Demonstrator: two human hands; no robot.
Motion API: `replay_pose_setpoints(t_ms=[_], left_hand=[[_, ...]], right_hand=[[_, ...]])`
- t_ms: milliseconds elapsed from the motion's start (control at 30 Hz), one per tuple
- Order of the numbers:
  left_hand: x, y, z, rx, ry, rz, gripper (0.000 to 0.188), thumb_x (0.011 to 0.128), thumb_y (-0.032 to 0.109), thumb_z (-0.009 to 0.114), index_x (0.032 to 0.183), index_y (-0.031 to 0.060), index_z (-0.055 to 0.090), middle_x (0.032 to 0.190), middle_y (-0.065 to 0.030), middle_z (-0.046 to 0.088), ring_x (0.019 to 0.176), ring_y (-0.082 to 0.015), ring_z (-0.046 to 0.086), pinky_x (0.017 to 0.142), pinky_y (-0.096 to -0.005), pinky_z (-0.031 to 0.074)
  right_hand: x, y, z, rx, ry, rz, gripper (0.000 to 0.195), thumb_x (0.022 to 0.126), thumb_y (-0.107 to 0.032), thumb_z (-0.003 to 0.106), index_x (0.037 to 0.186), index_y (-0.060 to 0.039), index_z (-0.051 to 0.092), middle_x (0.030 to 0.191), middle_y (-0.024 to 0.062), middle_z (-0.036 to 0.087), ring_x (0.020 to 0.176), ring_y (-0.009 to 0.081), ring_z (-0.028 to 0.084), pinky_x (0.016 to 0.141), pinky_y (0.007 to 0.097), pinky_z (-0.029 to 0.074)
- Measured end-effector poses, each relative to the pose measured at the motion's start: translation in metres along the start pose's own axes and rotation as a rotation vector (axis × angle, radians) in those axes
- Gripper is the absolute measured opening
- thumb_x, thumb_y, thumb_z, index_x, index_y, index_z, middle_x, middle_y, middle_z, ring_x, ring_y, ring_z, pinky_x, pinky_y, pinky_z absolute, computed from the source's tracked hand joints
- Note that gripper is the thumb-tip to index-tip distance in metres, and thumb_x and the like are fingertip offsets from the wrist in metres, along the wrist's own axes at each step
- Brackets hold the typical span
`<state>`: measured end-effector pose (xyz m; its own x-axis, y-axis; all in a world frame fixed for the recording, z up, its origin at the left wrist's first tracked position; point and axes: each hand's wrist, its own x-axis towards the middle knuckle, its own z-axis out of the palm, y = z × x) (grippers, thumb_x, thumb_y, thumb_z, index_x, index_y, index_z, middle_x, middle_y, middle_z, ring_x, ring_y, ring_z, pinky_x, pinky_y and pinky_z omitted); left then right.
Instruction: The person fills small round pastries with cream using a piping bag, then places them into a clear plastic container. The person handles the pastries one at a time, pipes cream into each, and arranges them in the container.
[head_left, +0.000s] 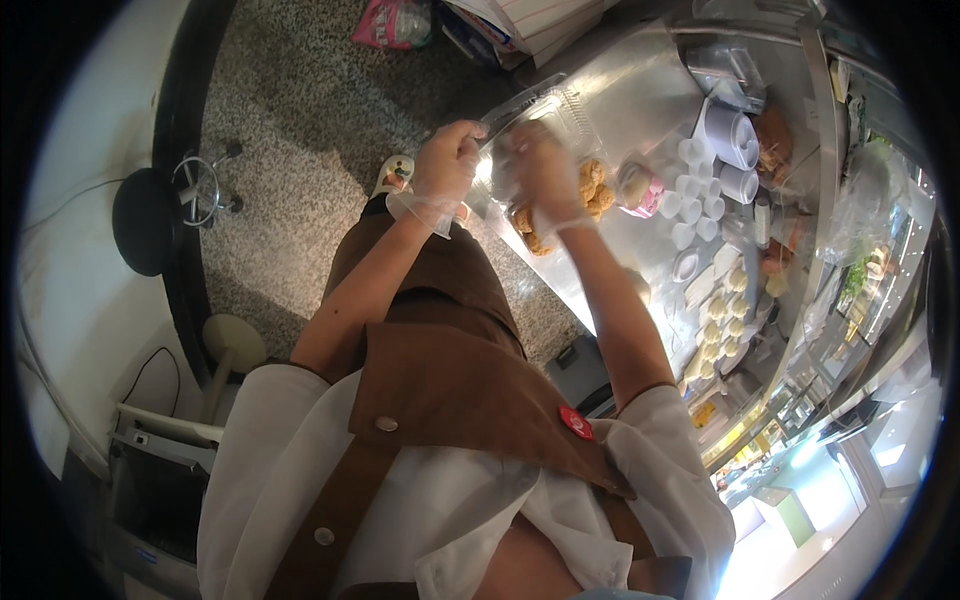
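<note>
My left hand (448, 166), in a clear plastic glove, has curled fingers beside the near left edge of a clear plastic clamshell container (564, 118). Whether its fingertips pinch the rim is not plain. Over the container is my right hand (549, 176), also gloved and blurred by motion; its fingers and anything in them cannot be made out. Golden-brown crumb-coated pastries (592, 186) show on its far side, and more such pastries (531, 232) lie by its wrist. The container's lower part is largely hidden behind the right hand.
On the steel worktable (630, 90) stand a pink-labelled tub (640, 191), several small white cups (694, 196) and a white cup stack (731, 139). Pale round dough pieces (716, 330) sit farther along. A black stool (146, 221) and cardboard boxes (551, 22) are on the floor.
</note>
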<state>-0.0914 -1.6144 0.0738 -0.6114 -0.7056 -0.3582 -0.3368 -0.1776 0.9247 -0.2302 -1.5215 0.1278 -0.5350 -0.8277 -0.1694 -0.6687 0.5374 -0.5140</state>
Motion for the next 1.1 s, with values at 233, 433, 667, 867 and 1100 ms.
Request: replay_pose_setpoints(t_ms=[233,433,667,867,1100], left_hand=[[-0.003,0.005,-0.001,0.011,-0.019,-0.03,0.021,0.096,0.009,0.057,0.111,0.0082,0.072,0.1,-0.0134,0.07,0.083,-0.0268,0.069,0.076,-0.0365,0.054],[-0.001,0.001,-0.001,0.013,-0.009,-0.015,0.023,0.093,0.004,0.06,0.112,0.0081,0.072,0.097,-0.0122,0.068,0.08,-0.022,0.067,0.074,-0.0344,0.054],[-0.002,0.001,-0.001,-0.02,-0.053,-0.045,0.032,0.089,-0.001,0.06,0.117,0.009,0.071,0.095,-0.0082,0.067,0.078,-0.016,0.064,0.073,-0.031,0.053],[-0.003,-0.009,0.0,-0.04,-0.048,-0.005,0.025,0.095,0.004,0.059,0.116,0.0084,0.071,0.087,-0.0036,0.064,0.07,-0.0108,0.06,0.064,-0.0279,0.049],[0.003,-0.012,0.005,-0.03,-0.029,0.037,0.017,0.104,0.012,0.057,0.116,0.0087,0.07,0.071,0.0032,0.057,0.057,-0.0045,0.052,0.051,-0.0238,0.042]], right_hand=[[0.024,0.003,-0.019,-0.083,0.057,0.154,0.014,0.087,-0.015,0.07,0.099,-0.0076,0.067,0.107,0.0164,0.069,0.087,0.0363,0.072,0.073,0.0454,0.06],[-0.008,-0.017,0.007,-0.031,-0.009,-0.128,0.018,0.083,-0.014,0.07,0.101,-0.0086,0.067,0.102,0.0135,0.067,0.094,0.0341,0.069,0.077,0.0462,0.06],[0.002,-0.001,0.002,-0.071,0.04,-0.025,0.017,0.081,-0.009,0.069,0.097,-0.0066,0.068,0.101,0.0149,0.067,0.092,0.0327,0.07,0.078,0.0419,0.06],[0.013,-0.002,-0.009,-0.101,0.088,0.113,0.015,0.084,-0.007,0.066,0.099,-0.0059,0.067,0.104,0.0159,0.067,0.093,0.0346,0.07,0.078,0.0432,0.059],[-0.012,-0.004,0.019,-0.098,0.057,-0.172,0.015,0.082,-0.007,0.065,0.095,-0.0015,0.065,0.095,0.0173,0.067,0.087,0.0334,0.069,0.078,0.0447,0.061]])
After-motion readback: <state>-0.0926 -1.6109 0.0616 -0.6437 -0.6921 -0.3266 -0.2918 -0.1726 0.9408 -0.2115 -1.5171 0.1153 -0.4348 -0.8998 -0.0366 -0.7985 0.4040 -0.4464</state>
